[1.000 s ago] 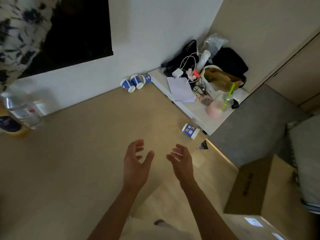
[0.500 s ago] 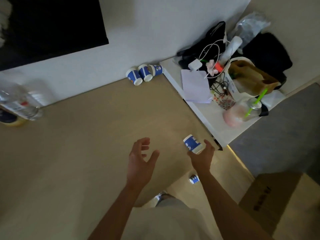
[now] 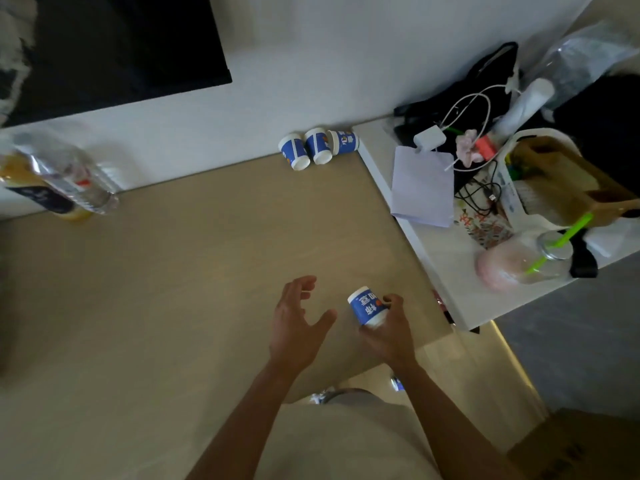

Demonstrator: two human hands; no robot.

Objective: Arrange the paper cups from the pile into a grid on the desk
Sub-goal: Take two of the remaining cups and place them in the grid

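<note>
Head view: my right hand (image 3: 388, 332) grasps paper cup (image 3: 367, 306) near desk (image 3: 173, 289) front corner; left hand (image 3: 298, 327) beside, released. Cup light, crushable — I hold sidewall gently.

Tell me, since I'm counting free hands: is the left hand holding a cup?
No, the left hand is open and empty, while the right hand grips the blue cup.

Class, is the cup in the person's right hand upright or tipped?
Tipped: the blue cup leans in the right hand, its white end pointing up-left.
</note>
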